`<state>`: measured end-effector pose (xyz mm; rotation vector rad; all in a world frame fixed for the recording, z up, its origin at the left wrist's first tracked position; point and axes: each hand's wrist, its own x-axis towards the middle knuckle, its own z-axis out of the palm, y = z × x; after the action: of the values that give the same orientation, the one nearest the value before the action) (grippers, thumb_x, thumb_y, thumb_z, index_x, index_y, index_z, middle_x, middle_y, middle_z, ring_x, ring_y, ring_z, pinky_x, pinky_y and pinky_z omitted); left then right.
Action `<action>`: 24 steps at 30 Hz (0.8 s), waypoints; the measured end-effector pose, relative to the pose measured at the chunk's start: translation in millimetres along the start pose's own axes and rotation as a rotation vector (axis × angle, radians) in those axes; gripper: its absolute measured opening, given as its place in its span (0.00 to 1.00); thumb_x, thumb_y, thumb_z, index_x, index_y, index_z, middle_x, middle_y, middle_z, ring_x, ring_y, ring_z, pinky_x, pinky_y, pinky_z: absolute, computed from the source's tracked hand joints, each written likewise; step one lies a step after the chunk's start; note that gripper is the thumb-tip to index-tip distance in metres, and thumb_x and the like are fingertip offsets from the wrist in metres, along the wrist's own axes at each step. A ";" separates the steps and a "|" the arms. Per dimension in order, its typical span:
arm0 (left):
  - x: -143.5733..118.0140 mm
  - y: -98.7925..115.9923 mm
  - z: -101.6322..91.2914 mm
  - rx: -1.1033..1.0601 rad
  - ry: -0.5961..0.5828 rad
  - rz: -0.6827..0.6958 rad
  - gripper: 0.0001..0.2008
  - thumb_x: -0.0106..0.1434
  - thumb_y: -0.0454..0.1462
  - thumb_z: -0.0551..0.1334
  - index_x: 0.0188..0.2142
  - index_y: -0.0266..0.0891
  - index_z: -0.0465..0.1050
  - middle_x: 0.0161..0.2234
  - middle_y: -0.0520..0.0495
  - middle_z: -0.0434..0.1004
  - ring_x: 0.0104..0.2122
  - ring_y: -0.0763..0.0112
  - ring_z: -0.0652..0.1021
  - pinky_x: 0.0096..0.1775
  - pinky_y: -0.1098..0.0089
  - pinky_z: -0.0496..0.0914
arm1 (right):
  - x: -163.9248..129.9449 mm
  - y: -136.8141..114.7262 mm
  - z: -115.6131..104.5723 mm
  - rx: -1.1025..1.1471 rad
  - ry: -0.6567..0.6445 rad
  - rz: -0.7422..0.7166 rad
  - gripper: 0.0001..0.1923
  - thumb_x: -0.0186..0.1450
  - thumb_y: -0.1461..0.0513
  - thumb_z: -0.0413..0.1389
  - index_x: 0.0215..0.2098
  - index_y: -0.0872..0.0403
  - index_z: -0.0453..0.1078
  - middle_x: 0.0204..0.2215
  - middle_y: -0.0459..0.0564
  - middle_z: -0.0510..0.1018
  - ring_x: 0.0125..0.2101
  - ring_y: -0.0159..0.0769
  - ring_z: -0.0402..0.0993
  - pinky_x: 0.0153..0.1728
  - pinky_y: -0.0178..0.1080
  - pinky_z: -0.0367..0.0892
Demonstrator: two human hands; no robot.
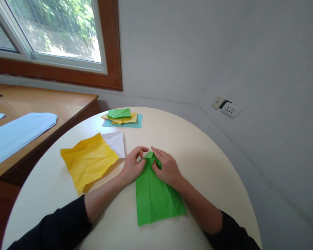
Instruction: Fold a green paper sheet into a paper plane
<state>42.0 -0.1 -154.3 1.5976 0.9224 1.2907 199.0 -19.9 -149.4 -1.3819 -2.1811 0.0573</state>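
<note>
A partly folded green paper [153,199] lies flat on the round cream table [206,156] in front of me. My left hand [133,164] pinches the paper's far tip from the left. My right hand [165,166] presses on the same far end from the right, fingers bent over the fold. Both hands meet at the paper's narrow top. The near end of the sheet lies free between my forearms.
A creased yellow sheet [88,160] and a white sheet [116,142] lie left of my hands. A stack of green, yellow and blue papers [122,117] sits at the table's far edge. A wooden desk [49,104] with printed pages [15,133] stands left. A wall socket [231,109] is at the right.
</note>
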 end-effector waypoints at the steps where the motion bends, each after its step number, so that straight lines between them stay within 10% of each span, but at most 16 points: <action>1: -0.6 0.7 -0.1 0.065 -0.001 0.009 0.08 0.48 0.28 0.53 0.23 0.41 0.53 0.38 0.45 0.73 0.44 0.66 0.72 0.47 0.63 0.64 | -0.5 -1.3 -1.0 -0.010 -0.016 0.009 0.28 0.57 0.66 0.48 0.57 0.59 0.59 0.52 0.58 0.70 0.50 0.43 0.67 0.49 0.46 0.64; 7: -3.9 2.8 0.8 0.341 -0.175 0.070 0.09 0.46 0.27 0.52 0.24 0.41 0.53 0.32 0.48 0.72 0.35 0.67 0.71 0.39 0.66 0.65 | -4.9 -4.5 -2.1 0.037 -0.071 0.099 0.21 0.57 0.66 0.50 0.49 0.56 0.68 0.46 0.57 0.75 0.46 0.45 0.70 0.47 0.49 0.64; 17: -6.9 7.3 -1.9 0.376 -0.251 0.206 0.11 0.44 0.25 0.51 0.24 0.42 0.53 0.38 0.45 0.72 0.41 0.65 0.71 0.42 0.65 0.66 | -0.2 16.8 3.1 1.020 0.010 0.427 0.23 0.55 0.60 0.55 0.50 0.52 0.68 0.40 0.51 0.78 0.33 0.35 0.76 0.32 0.38 0.71; 24: -7.2 8.7 -1.0 0.387 -0.293 0.172 0.11 0.43 0.26 0.52 0.23 0.42 0.53 0.39 0.46 0.74 0.42 0.65 0.72 0.43 0.64 0.66 | -0.4 22.7 0.5 1.267 0.094 0.468 0.22 0.55 0.59 0.57 0.48 0.53 0.70 0.37 0.51 0.80 0.38 0.41 0.76 0.41 0.45 0.70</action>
<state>39.9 -9.6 -148.5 2.1411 0.9005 0.9901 217.6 -9.4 -157.3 -0.9855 -1.1776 1.2558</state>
